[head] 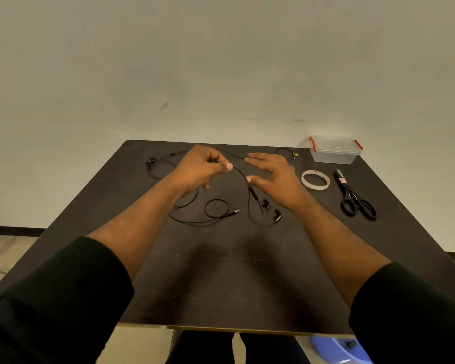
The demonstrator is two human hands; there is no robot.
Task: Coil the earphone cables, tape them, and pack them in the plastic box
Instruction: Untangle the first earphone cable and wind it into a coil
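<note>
My left hand (204, 168) is raised over the dark table (221, 271), fingers curled round a black earphone cable (243, 174). From that grip the cable arcs right and drops past my right thumb to two earbuds (271, 210). Its other end loops on the table to a jack plug (234, 212). My right hand (276, 177) hovers beside the cable with fingers spread and straight, the thumb close to the wire. A second earphone (153, 161) lies at the far left, its cable running behind my hands. The clear plastic box (335, 149) with red clips stands shut at the far right corner.
A roll of clear tape (315, 179) lies right of my right hand. Black scissors (355, 197) lie further right, near the table's right edge. A short cable end with a yellow tag (294, 155) lies near the box. A blue object (339, 348) sits on the floor below.
</note>
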